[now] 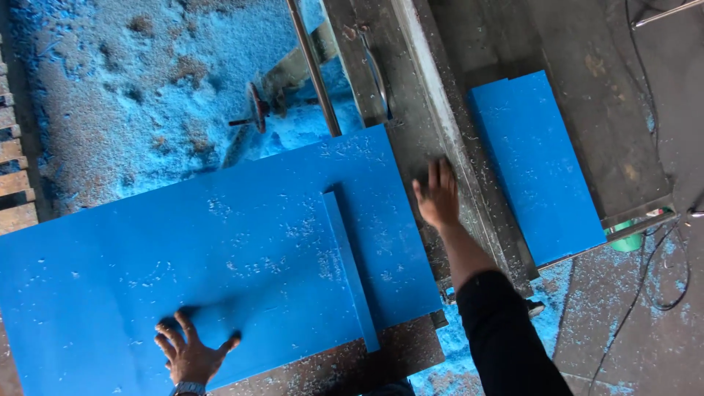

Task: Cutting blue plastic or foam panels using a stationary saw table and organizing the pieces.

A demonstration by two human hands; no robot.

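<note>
Two hands down on the work, neither gripping anything. My left hand (189,355) lies flat with fingers spread on the big blue sheet (183,271), near its edge closest to me; my right hand (437,195) rests open, fingers apart, just off the sheet's far end, on the grey metal saw table (418,132). A narrow blue strip (350,268) lies on top of the sheet, crosswise, between my two hands. Beyond the sheet's end, past my right hand, a smaller blue slab (539,165) sits on the table, well apart from the sheet. Blue shavings (132,81) are heaped thick on the floor to the sheet's far side. Whether a blade is exposed near my right hand I cannot tell from here. Risks, as I judge them: chips under the sheet could let it skate sideways under a flat palm, and the loose strip could slide off.
</note>
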